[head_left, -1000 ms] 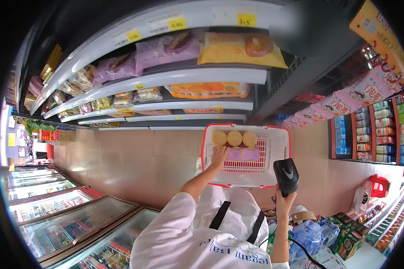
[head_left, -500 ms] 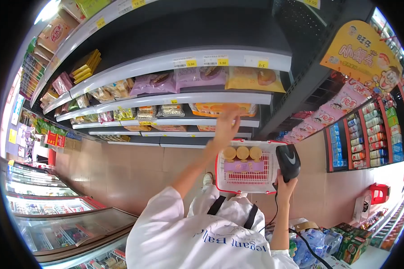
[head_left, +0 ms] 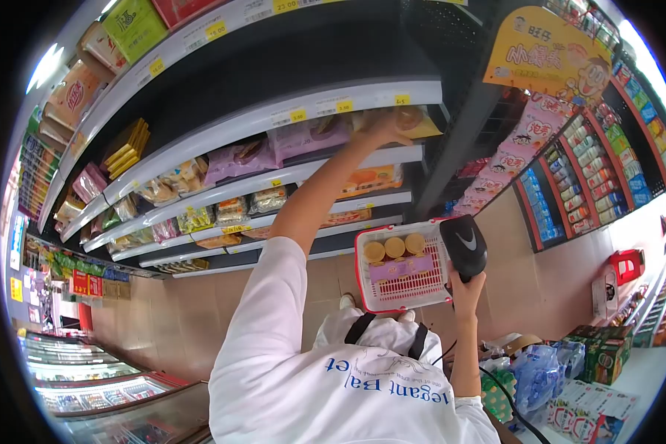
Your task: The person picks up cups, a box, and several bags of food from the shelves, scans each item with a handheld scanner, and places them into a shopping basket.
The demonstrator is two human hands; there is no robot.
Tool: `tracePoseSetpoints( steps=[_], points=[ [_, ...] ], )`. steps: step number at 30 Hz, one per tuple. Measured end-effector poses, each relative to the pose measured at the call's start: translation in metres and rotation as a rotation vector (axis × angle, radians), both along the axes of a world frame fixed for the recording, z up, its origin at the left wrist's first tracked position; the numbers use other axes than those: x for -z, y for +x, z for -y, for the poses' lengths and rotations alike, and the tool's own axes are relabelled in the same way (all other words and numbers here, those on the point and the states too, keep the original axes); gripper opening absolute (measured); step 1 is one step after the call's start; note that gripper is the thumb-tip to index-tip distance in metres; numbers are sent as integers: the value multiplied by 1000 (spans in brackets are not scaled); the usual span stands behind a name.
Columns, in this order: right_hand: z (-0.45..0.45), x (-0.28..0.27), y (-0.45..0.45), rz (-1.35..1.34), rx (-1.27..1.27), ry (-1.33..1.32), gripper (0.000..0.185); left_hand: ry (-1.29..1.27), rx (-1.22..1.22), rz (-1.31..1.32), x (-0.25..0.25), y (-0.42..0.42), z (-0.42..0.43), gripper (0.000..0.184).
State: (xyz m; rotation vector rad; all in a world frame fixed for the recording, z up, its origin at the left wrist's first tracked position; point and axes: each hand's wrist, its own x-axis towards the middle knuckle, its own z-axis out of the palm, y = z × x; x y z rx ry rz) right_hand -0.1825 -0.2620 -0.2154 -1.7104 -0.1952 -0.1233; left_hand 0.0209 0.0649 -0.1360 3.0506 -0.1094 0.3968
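My left hand (head_left: 383, 127) reaches onto a shelf at a yellow bread packet (head_left: 426, 127). Its thumb is spread from the fingers, which lie at the packet and are partly hard to make out. Purple bread packets (head_left: 311, 138) lie just left of it. In my right hand (head_left: 466, 290) is a black barcode scanner (head_left: 464, 248), gripped by its handle, with a cable trailing down. Beside the scanner is a white basket with a red rim (head_left: 392, 302). Inside it are three round gold lids (head_left: 394, 246) and a purple pack (head_left: 401, 268).
Shelf edges with price tags (head_left: 297, 116) run across in front. An upright shelf side (head_left: 451, 133) with hanging pink packets (head_left: 529, 133) stands to the right. Glass-topped freezers (head_left: 140, 414) are at the lower left. Wrapped bottles (head_left: 533, 377) and boxes stand at the lower right.
My left hand has moved up from the lower shelf to the yellow bread packet on the shelf above. My right hand still holds the scanner. The view has turned slightly.
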Motion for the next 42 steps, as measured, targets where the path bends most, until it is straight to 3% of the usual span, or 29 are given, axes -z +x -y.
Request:
tracePoseSetpoints(
  steps=[5, 7, 11, 13, 14, 16, 17, 19, 21, 23, 24, 25, 29, 33, 35, 36, 38, 42],
  points=[
    [5, -22, -11, -59, 17, 42, 11, -35, 90, 68, -28, -26, 7, 93],
    [8, -27, -12, -121, -15, 134, 5, -343, 57, 13, -51, -55, 23, 85],
    [10, -47, -13, -125, 30, 216, 2, -495, 137, 155, -32, -96, 40, 71],
    [12, -59, -11, -117, 33, 276, 3, -1439, 309, 52, -13, -121, 54, 60],
    [14, -65, -10, -110, 13, 240, 3, -1439, 303, 52, -5, -134, 60, 60],
    [15, -67, -8, -95, -7, 283, 3, -2402, 107, -223, 12, -158, 71, 48],
    [16, -68, -8, -79, -21, 325, 3, -2407, 97, -214, 22, -168, 75, 48],
    [15, -77, -7, -99, -50, 295, 4, -2760, 200, -239, 44, -185, 83, 50],
    [22, -72, -6, -121, -85, 261, 5, -2707, 129, -168, 66, -202, 92, 51],
    [39, -57, 2, -127, -295, 121, 23, -2652, 60, -96, 74, -216, 99, 52],
    [42, -61, 5, -134, -310, 115, 23, -2473, 61, -119, 73, -223, 102, 51],
    [46, -66, 9, 3, -398, -18, 26, -2293, 60, -143, 72, -229, 104, 50],
    [43, -120, 13, 267, -545, -349, 28, -2135, -59, -199, 65, -241, 95, 43],
    [47, -118, 24, 349, -624, -395, 36, -2185, -76, -348, 47, -250, 89, 40],
    [51, -113, 31, 109, -741, -479, 34, -2028, -247, -216, 28, -254, 95, 43],
    [51, -111, 31, 112, -748, -476, 34, -2027, -252, -208, 33, -255, 93, 43],
    [51, -109, 32, 171, -775, -483, 31, -1833, -110, -176, 55, -252, 82, 60],
    [54, -111, 33, 201, -809, -460, 31, -1837, -110, -231, 78, -250, 80, 65]
  ],
)
